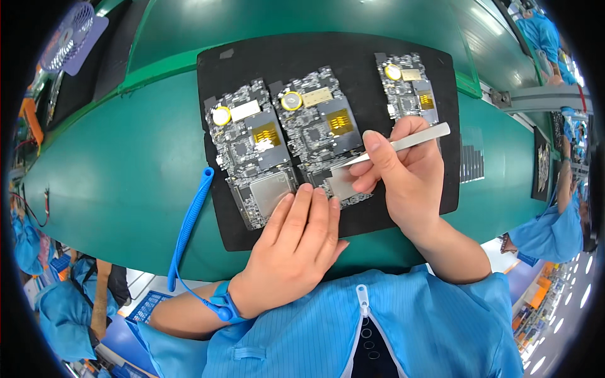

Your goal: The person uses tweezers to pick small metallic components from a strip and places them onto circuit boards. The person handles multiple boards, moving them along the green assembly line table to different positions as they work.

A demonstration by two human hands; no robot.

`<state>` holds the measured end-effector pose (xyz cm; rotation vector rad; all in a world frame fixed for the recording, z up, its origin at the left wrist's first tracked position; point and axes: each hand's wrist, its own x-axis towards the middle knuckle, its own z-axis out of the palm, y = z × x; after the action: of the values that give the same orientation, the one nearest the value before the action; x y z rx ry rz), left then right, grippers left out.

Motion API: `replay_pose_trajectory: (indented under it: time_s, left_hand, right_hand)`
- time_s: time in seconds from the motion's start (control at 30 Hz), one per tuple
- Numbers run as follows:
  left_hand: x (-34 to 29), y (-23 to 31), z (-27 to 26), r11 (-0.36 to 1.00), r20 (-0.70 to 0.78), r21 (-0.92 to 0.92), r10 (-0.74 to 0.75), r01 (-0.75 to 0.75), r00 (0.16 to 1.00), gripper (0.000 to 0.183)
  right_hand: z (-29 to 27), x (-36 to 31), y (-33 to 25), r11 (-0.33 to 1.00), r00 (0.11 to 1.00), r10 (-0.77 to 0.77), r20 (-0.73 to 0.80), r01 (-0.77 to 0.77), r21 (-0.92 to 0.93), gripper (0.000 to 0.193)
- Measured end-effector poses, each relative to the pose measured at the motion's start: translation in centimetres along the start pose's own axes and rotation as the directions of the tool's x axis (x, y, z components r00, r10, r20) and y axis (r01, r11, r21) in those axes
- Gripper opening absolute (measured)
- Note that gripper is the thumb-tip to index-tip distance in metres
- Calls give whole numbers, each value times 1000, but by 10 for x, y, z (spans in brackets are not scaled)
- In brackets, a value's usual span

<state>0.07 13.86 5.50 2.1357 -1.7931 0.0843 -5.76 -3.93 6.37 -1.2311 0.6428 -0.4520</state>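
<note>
Three dark circuit boards (315,132) with gold coin cells lie on my black mat (328,50). Right hand (406,173) fingers pinch silver tweezers (403,143), tips at the middle board's metal shield (340,183); left hand (296,246) fingers rest flat, together, on its near edge.

Green workbench (113,170), black mat (328,53) lying on it, blue wrist-strap cord (189,220) trailing across it
</note>
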Motion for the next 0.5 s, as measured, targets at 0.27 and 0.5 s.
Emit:
replay_pose_trajectory:
  time_s: [0.27,0.5]
  left_hand:
    - [1,-5,7,998,-59,12,57,-56,997,45]
    - [0,-6,10,998,-77,7,58,-58,995,43]
  right_hand:
    - [3,0,2,994,999,-31,-18,29,-110,26]
    - [3,2,0,993,1000,-6,-16,5,-114,25]
